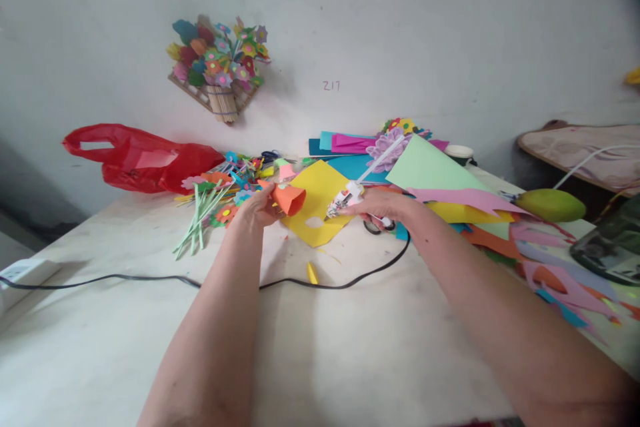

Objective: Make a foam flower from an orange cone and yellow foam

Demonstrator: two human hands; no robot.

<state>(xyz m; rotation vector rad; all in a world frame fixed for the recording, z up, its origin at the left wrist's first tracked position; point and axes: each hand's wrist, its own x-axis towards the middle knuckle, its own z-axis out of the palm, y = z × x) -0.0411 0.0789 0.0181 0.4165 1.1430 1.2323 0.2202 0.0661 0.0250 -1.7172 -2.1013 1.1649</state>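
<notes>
My left hand (pixel 259 205) is closed around a rolled orange paper cone (pixel 289 199), its open end facing right. My right hand (pixel 381 204) grips a white glue gun (pixel 346 197) with a clear glue stick (pixel 384 157) sticking out of its back. The gun's nozzle points left, toward the cone, a short gap away. Both hands hover above a yellow paper sheet (pixel 320 195) with a cut-out hole, lying on the pale table (pixel 100 333).
A black cord (pixel 150 277) crosses the table to a white power strip (pixel 25 272). Green sticks and paper flowers (pixel 210 203) lie left of the hands, a red bag (pixel 145 160) behind. Coloured paper sheets (pixel 475 207), a mango (pixel 551 205) and scraps fill the right. A paper bouquet (pixel 220 67) hangs on the wall.
</notes>
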